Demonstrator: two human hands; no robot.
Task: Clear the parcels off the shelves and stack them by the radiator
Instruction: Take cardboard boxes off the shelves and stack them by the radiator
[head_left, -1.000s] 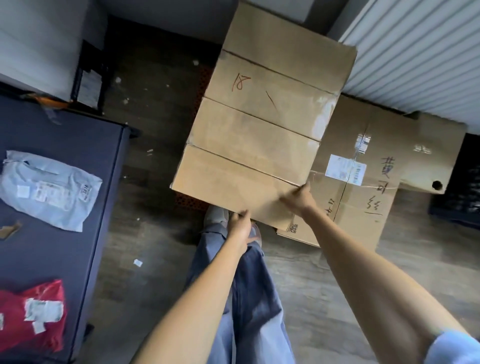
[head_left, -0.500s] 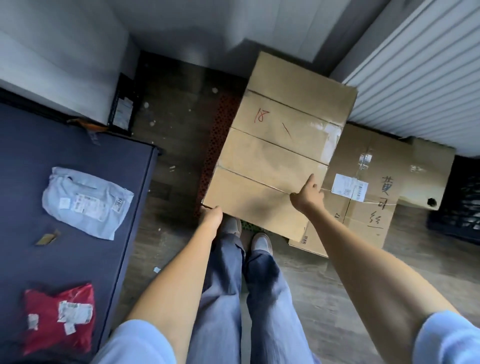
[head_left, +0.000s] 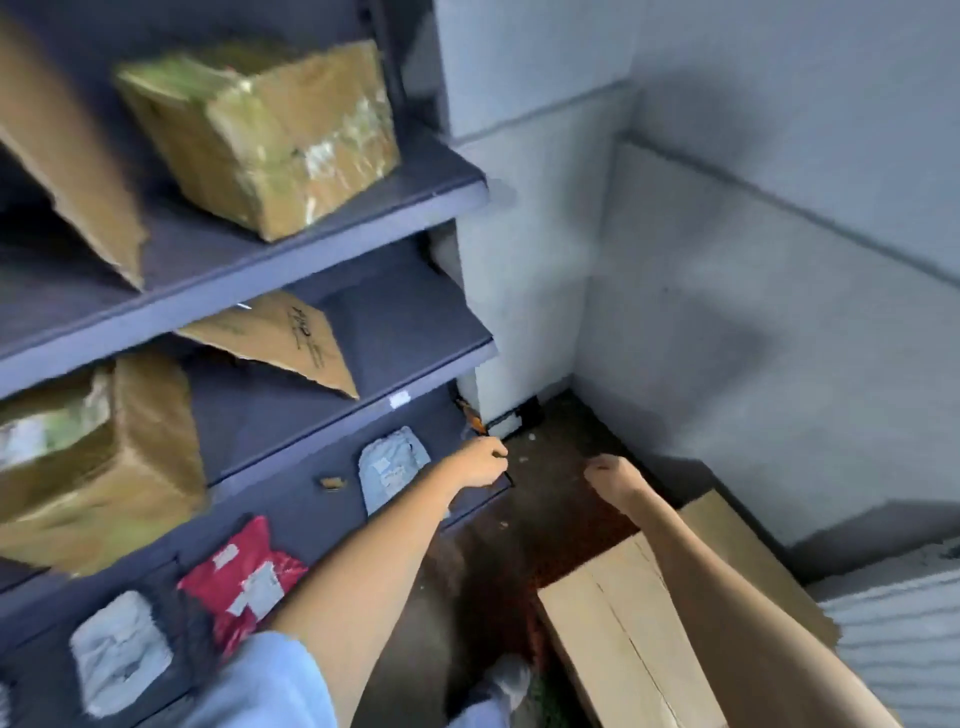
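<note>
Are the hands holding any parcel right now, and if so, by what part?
Nothing is held. The left hand and right hand hang loosely curled in the air; the large cardboard box lies on the floor.

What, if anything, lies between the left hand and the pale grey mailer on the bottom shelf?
Nothing visible does. The left hand hovers empty at the bottom shelf's right end, and the grey mailer lies flat just beside it with bare shelf between. A small brown scrap lies on the mailer's far side, out of the way.
</note>
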